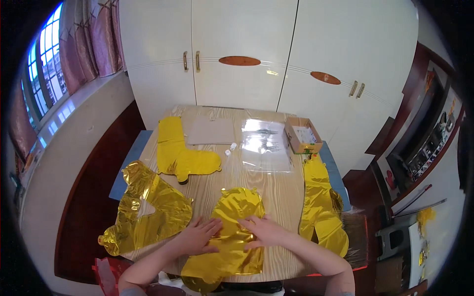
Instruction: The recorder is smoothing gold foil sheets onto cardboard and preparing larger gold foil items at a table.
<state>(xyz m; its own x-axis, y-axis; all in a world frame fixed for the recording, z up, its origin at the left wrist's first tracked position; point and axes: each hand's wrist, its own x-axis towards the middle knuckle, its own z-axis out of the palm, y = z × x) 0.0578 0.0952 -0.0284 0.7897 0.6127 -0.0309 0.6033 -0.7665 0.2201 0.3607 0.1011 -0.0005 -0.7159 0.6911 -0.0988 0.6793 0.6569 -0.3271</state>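
Note:
A flat gold foil balloon [232, 224] lies at the near edge of the wooden table, its lower end hanging over the edge. My left hand [200, 238] rests on its left side, fingers stretched out. On its right side lies my right hand [261, 232], with fingers spread over the foil. Neither hand grips anything. To the left is a crumpled gold foil balloon [163, 207] with a hole in its middle. An L-shaped gold foil balloon [173, 153] lies farther back. Along the right edge is another gold foil balloon [318, 197], partly draped over the side.
At the back of the table [202, 197] are a grey-beige flat sheet [212, 131], a clear plastic sleeve [266, 148], small white pieces [230, 148] and an open cardboard box [302, 137]. White cabinets [237, 29] stand behind. A red bag [109, 276] is at the lower left.

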